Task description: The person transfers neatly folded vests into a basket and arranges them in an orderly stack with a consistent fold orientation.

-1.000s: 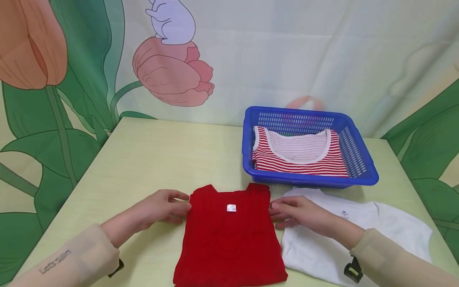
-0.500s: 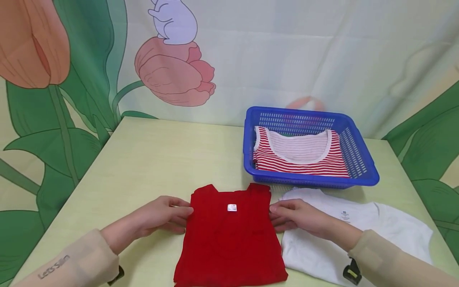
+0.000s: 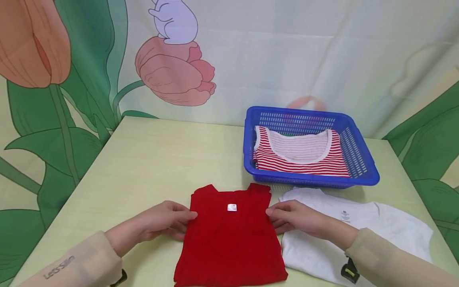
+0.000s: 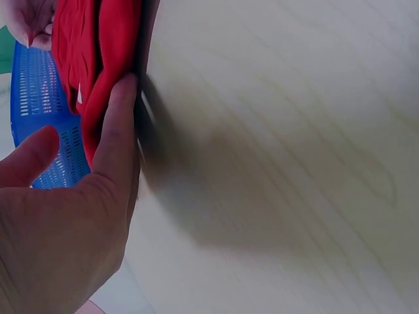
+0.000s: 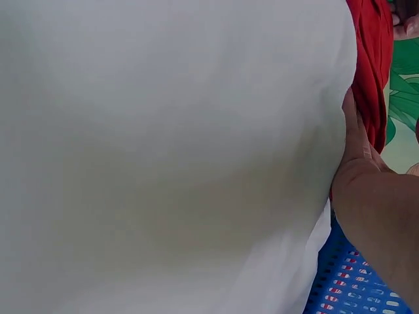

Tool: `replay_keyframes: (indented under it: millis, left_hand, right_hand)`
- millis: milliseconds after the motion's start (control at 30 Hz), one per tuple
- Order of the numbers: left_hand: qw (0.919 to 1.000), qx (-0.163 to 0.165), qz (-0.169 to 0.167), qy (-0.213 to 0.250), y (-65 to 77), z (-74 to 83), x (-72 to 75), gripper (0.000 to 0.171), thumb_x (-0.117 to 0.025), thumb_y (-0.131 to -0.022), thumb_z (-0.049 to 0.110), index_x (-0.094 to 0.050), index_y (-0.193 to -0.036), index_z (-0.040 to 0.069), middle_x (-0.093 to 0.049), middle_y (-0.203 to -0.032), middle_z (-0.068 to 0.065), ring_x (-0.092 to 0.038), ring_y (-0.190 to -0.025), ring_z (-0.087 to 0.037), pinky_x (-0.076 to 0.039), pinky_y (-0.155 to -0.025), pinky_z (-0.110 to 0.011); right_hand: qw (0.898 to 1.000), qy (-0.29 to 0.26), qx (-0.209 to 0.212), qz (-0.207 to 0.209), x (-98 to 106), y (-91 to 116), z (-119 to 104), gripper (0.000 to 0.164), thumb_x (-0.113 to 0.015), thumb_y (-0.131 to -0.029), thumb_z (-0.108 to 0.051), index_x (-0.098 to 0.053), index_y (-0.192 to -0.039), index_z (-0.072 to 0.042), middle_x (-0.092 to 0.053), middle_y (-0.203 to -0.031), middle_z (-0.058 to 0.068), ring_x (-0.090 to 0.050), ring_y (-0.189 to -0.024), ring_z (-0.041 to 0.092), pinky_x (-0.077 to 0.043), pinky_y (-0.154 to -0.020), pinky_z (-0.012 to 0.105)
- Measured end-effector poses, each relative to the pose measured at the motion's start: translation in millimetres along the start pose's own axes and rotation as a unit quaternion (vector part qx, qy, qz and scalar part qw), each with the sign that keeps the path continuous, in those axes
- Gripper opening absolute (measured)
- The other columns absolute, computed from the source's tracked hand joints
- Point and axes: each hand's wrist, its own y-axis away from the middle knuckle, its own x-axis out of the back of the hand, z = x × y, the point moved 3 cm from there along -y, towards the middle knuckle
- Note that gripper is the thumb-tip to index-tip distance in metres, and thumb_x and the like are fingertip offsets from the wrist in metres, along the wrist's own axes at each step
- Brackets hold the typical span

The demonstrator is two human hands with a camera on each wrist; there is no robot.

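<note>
A folded red shirt [image 3: 233,239] with a small white neck label lies flat at the front middle of the table. At its left edge my left hand [image 3: 161,223] touches the cloth, the thumb tip over the edge. In the left wrist view the index finger [image 4: 118,118] lies straight along the layered side, while the thumb stands apart from the cloth. My right hand [image 3: 301,218] is at the opposite edge, its thumb tip on the red cloth. Straight fingers [image 5: 353,131] meet the folded side in the right wrist view. Some fingertips are hidden beside the shirt.
Behind the shirt to the right stands a blue plastic basket [image 3: 312,178] holding a folded red-and-white striped top [image 3: 301,165]. A white shirt [image 3: 358,239] lies beneath my right forearm, beside the red one. A flower-printed curtain [image 3: 251,59] hangs behind the table [image 3: 161,155].
Both hands have slid slightly nearer along the shirt's sides and moved inward, thumb tips now over its edges. The red shirt, basket and white shirt stay in place.
</note>
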Motion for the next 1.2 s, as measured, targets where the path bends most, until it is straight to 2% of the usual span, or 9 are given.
replay_keyframes:
  millis: [333, 500, 800, 933, 1000, 1100, 1200]
  left_hand:
    - [0.9999, -0.004, -0.013, 0.001, -2.9, -2.5, -7.5, 0.032, -0.068, -0.105, 0.022, -0.071, -0.121, -0.005, -0.079, -0.102, -0.012, -0.077, -0.088, -0.025, -0.066, -0.081, -0.038]
    - [0.9999, -0.004, -0.013, 0.0, -5.0, -2.3, -12.6, 0.033, -0.07, -0.104, 0.022, -0.071, -0.124, -0.005, -0.079, -0.102, -0.011, -0.077, -0.088, -0.024, -0.066, -0.078, -0.036]
    - [0.9999, -0.007, -0.004, 0.011, -10.5, -8.3, -21.7, 0.037, -0.071, -0.103, 0.02, -0.066, -0.128, -0.007, -0.078, -0.103, -0.009, -0.077, -0.087, -0.021, -0.066, -0.077, -0.036]
    - [0.9996, -0.004, 0.01, 0.024, -11.5, -11.2, -24.6, 0.038, -0.071, -0.102, 0.019, -0.063, -0.13, -0.007, -0.078, -0.102, -0.009, -0.078, -0.086, -0.022, -0.066, -0.076, -0.037]
    - [0.9994, -0.003, 0.017, 0.028, -11.1, -11.7, -25.0, 0.039, -0.071, -0.103, 0.019, -0.062, -0.131, -0.006, -0.078, -0.103, -0.009, -0.078, -0.086, -0.022, -0.066, -0.076, -0.037]
    - [0.9991, -0.006, 0.026, 0.032, -9.8, -11.4, -24.0, 0.04, -0.07, -0.103, 0.018, -0.06, -0.133, -0.006, -0.078, -0.103, -0.01, -0.078, -0.087, -0.023, -0.066, -0.076, -0.038]
    - [0.999, -0.009, 0.028, 0.033, -7.8, -11.1, -21.7, 0.041, -0.069, -0.104, 0.018, -0.059, -0.135, -0.006, -0.078, -0.103, -0.009, -0.078, -0.087, -0.023, -0.066, -0.074, -0.038]
  right_hand:
    - [1.0, 0.018, -0.006, -0.013, -8.6, -2.5, -4.2, 0.049, -0.061, -0.11, -0.031, -0.061, -0.141, 0.008, -0.074, -0.124, 0.016, -0.075, -0.108, 0.029, -0.063, -0.094, 0.043]
    - [0.999, 0.044, -0.008, -0.014, -13.9, -5.0, -5.1, 0.037, -0.063, -0.109, -0.032, -0.068, -0.125, 0.002, -0.074, -0.113, 0.01, -0.074, -0.1, 0.024, -0.064, -0.091, 0.039]
    - [0.997, 0.071, 0.004, -0.002, -23.8, -9.7, -4.5, 0.025, -0.07, -0.105, -0.028, -0.066, -0.105, -0.003, -0.075, -0.096, 0.006, -0.073, -0.086, 0.019, -0.062, -0.078, 0.029]
    - [0.995, 0.095, 0.024, 0.018, -25.7, -10.5, -5.2, 0.028, -0.071, -0.104, -0.026, -0.057, -0.089, -0.008, -0.063, -0.076, 0.002, -0.065, -0.073, 0.015, -0.05, -0.067, 0.025]
    - [0.994, 0.106, 0.032, 0.027, -25.4, -10.4, -5.7, 0.031, -0.072, -0.103, -0.025, -0.052, -0.085, -0.01, -0.055, -0.069, 0.0, -0.06, -0.07, 0.015, -0.045, -0.064, 0.024]
    - [0.992, 0.113, 0.038, 0.04, -23.9, -9.9, -6.3, 0.033, -0.073, -0.103, -0.025, -0.05, -0.084, -0.011, -0.049, -0.066, -0.001, -0.057, -0.069, 0.015, -0.043, -0.063, 0.025]
    - [0.992, 0.108, 0.038, 0.046, -22.4, -9.7, -5.6, 0.033, -0.074, -0.102, -0.026, -0.051, -0.085, -0.01, -0.05, -0.066, 0.0, -0.06, -0.072, 0.016, -0.045, -0.065, 0.026]
